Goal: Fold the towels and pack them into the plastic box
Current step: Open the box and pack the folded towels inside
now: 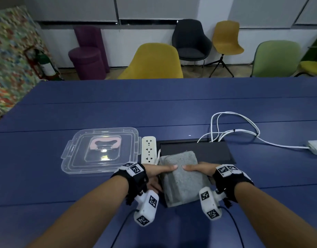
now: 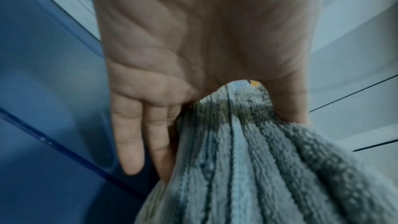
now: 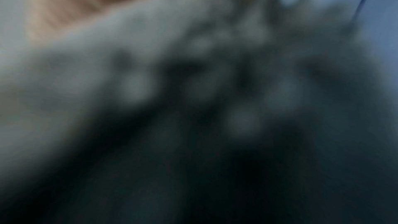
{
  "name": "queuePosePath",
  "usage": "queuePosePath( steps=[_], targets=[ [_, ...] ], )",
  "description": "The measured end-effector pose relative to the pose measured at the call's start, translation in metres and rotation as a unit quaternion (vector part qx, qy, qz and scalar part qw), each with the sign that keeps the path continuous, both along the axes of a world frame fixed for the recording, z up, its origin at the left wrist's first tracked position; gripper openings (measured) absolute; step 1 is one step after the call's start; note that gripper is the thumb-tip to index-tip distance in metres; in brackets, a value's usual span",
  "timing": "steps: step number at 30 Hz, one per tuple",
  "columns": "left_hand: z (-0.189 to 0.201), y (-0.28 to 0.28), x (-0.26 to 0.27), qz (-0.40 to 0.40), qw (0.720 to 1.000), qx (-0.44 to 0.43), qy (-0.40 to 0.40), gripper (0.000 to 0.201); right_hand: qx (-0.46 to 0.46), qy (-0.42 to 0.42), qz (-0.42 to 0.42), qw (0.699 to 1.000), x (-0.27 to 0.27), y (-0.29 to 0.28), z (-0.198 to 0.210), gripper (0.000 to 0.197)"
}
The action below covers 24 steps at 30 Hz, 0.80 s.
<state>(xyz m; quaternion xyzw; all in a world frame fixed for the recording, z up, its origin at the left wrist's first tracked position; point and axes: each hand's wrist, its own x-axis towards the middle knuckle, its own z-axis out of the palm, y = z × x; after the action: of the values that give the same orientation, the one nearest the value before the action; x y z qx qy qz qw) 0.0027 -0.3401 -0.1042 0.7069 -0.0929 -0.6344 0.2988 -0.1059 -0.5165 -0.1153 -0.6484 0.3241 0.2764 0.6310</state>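
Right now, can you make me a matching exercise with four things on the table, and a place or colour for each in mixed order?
Things:
1. folded towel
2. clear lid
3. power strip
4. white cables

Descriptions:
A. looped on the table, far right
B. grey, held between the left hand and the right hand
C. cream, between the lid and the towel
D. transparent with a pink handle, on the left

Pairs: 1-B, 2-D, 3-C, 4-A
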Motion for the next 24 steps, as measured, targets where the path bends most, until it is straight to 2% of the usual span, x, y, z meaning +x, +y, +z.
queuePosePath(
  steps=[2, 4, 5, 6, 8, 10, 11, 13, 16, 17, 20, 22, 24],
  targets=[
    [0.008, 0.0, -0.002, 0.015, 1.0, -0.019, -0.02, 0.096, -0.023, 0.0, -0.016, 1.0, -0.001, 0.003, 0.01, 0.082],
    [0.021, 0.001, -0.004, 0.039, 0.998, -0.045, -0.027, 0.114, -0.02, -0.018, -0.043, 0.999, -0.003, 0.009, 0.032, 0.049],
    [0.031, 0.001, -0.006, 0.051, 0.996, -0.065, -0.029, 0.113, -0.01, -0.032, -0.057, 0.998, -0.005, 0.01, 0.045, 0.038],
    [0.044, 0.003, -0.009, 0.056, 0.994, -0.084, -0.034, 0.105, -0.006, -0.047, -0.073, 0.996, -0.008, 0.011, 0.059, 0.034],
    [0.073, 0.007, -0.015, 0.07, 0.989, -0.126, -0.033, 0.085, -0.018, -0.081, -0.099, 0.992, -0.018, 0.015, 0.091, 0.049],
    [0.102, 0.015, -0.025, 0.077, 0.983, -0.162, -0.039, 0.076, -0.029, -0.105, -0.112, 0.988, -0.032, 0.023, 0.12, 0.072],
    [0.116, 0.022, -0.034, 0.083, 0.978, -0.185, -0.04, 0.068, -0.028, -0.124, -0.124, 0.984, -0.042, 0.029, 0.135, 0.073],
    [0.138, 0.041, -0.055, 0.114, 0.963, -0.241, -0.045, 0.048, -0.001, -0.171, -0.155, 0.973, -0.062, 0.045, 0.159, 0.057],
    [0.16, 0.079, -0.092, 0.169, 0.93, -0.32, -0.06, 0.059, 0.041, -0.229, -0.187, 0.954, -0.091, 0.079, 0.175, 0.027],
    [0.162, 0.093, -0.104, 0.186, 0.92, -0.343, -0.044, 0.058, 0.05, -0.239, -0.183, 0.952, -0.099, 0.092, 0.175, 0.025],
    [0.156, 0.135, -0.133, 0.232, 0.904, -0.36, -0.003, 0.035, 0.061, -0.235, -0.109, 0.964, -0.117, 0.135, 0.17, 0.026],
    [0.144, 0.161, -0.144, 0.253, 0.901, -0.353, 0.004, 0.032, 0.048, -0.227, -0.046, 0.972, -0.126, 0.158, 0.166, 0.037],
    [0.133, 0.185, -0.153, 0.277, 0.906, -0.321, 0.0, 0.033, -0.007, -0.241, 0.007, 0.97, -0.132, 0.173, 0.161, 0.047]
  ],
)
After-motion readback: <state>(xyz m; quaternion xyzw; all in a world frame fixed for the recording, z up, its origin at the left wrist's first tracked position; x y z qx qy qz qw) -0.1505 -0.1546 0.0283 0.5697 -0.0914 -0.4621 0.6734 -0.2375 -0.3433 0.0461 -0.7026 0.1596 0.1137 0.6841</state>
